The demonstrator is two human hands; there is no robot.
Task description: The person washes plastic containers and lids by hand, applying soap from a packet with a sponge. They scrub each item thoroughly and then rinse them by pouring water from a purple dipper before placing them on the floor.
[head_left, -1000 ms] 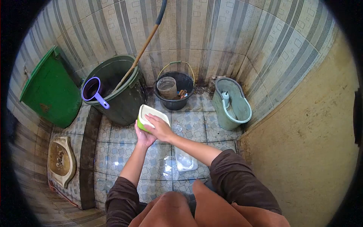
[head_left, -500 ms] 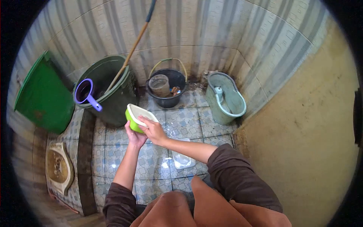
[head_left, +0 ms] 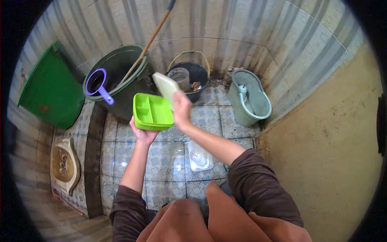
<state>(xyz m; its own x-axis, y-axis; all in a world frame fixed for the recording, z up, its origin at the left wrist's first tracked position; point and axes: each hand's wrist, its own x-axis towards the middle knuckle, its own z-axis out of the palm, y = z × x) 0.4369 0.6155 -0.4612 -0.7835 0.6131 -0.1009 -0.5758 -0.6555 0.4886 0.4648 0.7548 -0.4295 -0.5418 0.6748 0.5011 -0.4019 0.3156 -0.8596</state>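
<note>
Rust-brown cloth nearest, between dark rolled sleeves. Just beyond, in the left hand, a lime-green box, held up above the floor, mouth open to view, with one larger compartment and two smaller ones. Gripping the box from below and at the left side, thumb against the outer wall; cannot tell the spread of the fingers underneath. Best kept broad under the base, clear of the rim, so as to avoid a tip under a one-sided push.

In the right hand, the pale lid, tilted and raised off the box, close beside the right edge. Fingers closed on the lid, blurred; cannot tell the exact placing of each, nor any contact between lid and box. Better to hold by the edge with a firm pinch, given a likely slip on damp plastic, and to clear the rim fully before any turn of the wrist. Move slowly, with elbows low.

Lower down, on the wet-looking tiled floor, a clear plastic tray, below the right forearm. Farther off, a black bucket with a cloudy container inside, a pale green tub, and a dark green barrel with a purple dipper at the rim. Behind, striped wall tiles.
</note>
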